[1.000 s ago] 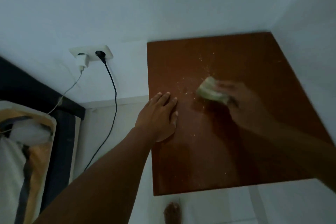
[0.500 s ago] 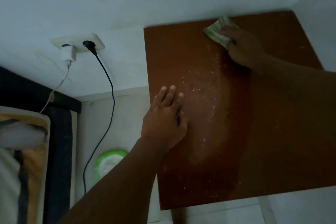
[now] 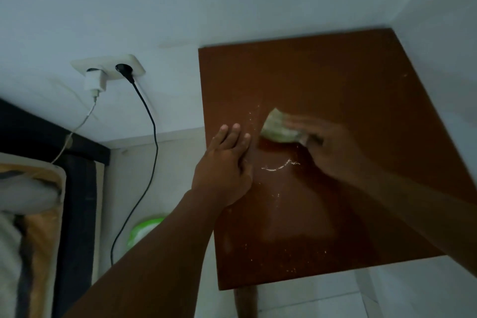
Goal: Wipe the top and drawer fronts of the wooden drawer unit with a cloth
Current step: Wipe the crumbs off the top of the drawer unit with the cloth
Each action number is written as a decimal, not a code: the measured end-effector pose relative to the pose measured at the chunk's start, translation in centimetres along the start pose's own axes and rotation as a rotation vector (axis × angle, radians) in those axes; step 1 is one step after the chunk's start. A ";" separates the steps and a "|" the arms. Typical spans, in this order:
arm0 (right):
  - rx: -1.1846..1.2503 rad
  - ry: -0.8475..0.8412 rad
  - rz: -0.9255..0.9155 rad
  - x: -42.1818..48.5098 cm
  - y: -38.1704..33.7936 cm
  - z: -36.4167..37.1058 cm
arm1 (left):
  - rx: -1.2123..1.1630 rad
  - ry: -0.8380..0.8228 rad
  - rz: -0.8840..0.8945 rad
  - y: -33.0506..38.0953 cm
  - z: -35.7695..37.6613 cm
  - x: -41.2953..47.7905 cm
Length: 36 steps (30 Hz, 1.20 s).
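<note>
I look down on the wooden drawer unit (image 3: 335, 90), set in the far right corner against two pale walls; only its reddish-brown top shows, drawer fronts out of view. My left hand (image 3: 224, 165) lies flat on the top near its left edge, fingers straight and together, holding nothing. My right hand (image 3: 327, 147), motion-blurred, is closed over a bunched pale green cloth (image 3: 277, 129) pressed to the top around its middle, just right of the left fingertips. A thin curved line of white dust (image 3: 280, 166) lies near of the cloth, with specks scattered toward the near edge. Left on the wall, a socket (image 3: 108, 66) carries a white charger (image 3: 95, 81) and a black cable (image 3: 147, 111).
</note>
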State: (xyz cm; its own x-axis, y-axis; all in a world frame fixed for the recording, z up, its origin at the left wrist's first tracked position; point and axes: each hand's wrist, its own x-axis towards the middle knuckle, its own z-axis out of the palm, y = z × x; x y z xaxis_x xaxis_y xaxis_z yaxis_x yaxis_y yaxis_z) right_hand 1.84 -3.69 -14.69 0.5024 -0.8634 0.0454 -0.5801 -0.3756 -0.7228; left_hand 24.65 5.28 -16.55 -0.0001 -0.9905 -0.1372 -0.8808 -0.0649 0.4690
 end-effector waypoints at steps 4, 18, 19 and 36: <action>-0.169 0.116 -0.006 9.8 1.8 -3.3 | -0.015 0.011 0.008 -0.3 0.3 -0.1; -0.197 -0.130 -0.164 -2.0 -0.4 3.3 | -0.085 -0.057 -0.003 -0.2 -0.8 -0.1; -0.164 -0.159 -0.181 -3.9 -0.8 3.6 | -0.077 -0.072 0.000 -0.1 -0.9 -0.1; -0.367 -0.115 -0.100 -0.9 1.1 0.4 | 0.066 0.038 0.030 0.8 3.0 -13.9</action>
State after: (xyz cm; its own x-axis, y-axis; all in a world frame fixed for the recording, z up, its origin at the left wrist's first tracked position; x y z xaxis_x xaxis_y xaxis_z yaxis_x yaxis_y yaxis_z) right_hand 0.99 -3.18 -15.79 0.6244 -0.7810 0.0105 -0.7050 -0.5693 -0.4229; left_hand 22.51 19.33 -16.89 -0.0103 -0.9959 -0.0903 -0.9102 -0.0281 0.4133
